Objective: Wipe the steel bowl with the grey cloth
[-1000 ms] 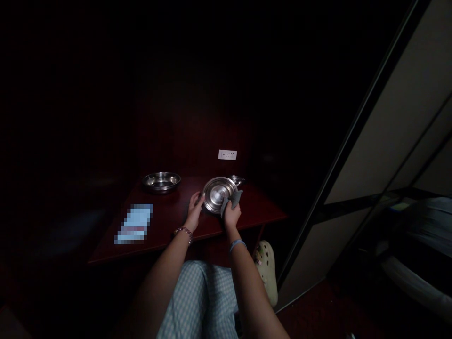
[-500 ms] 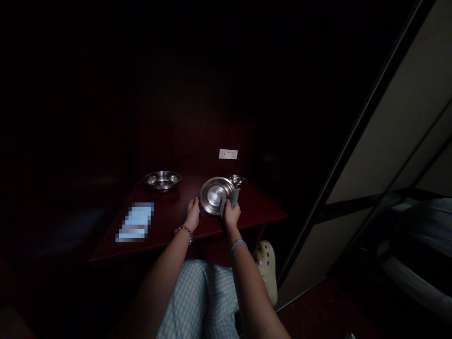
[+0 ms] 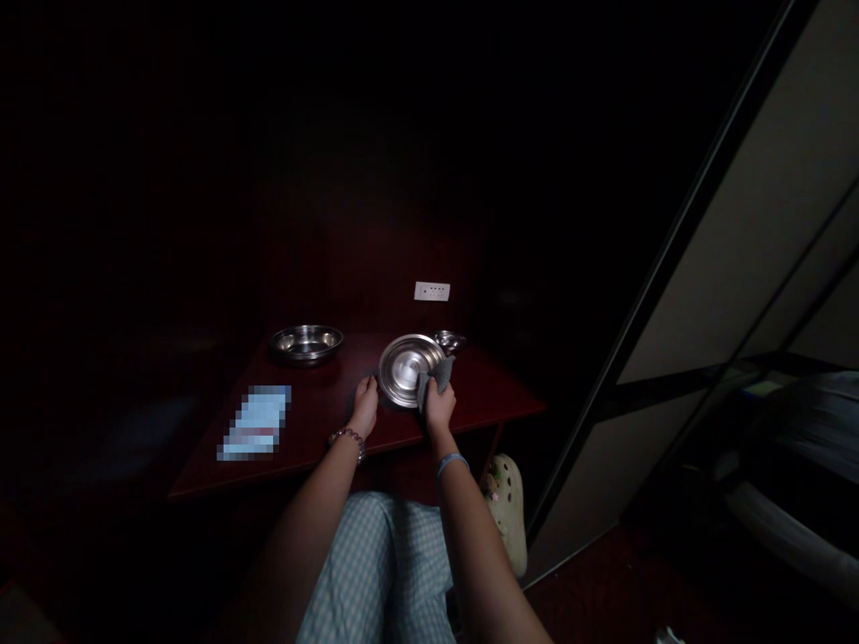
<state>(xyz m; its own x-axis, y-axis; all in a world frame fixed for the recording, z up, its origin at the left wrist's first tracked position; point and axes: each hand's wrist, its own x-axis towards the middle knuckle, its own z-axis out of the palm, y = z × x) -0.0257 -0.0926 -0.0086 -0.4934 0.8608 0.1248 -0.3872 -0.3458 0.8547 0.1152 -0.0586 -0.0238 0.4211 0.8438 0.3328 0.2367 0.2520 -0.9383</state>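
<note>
The right hand is closed around a bunched grey cloth, which it presses on the near right rim of a steel plate. The left hand lies loosely spread on the table, gripping nothing, its fingertips just beside the plate's left rim. Whether they touch is too dark to tell.

The plate sits right of the table's middle. It looks light, stiff and slick, likely to skate on polished wood, so the raised rim seems the best hold.

A small bowl stands just behind the plate, a wider bowl stands at the back left corner, and a paper lies near the front left edge.
</note>
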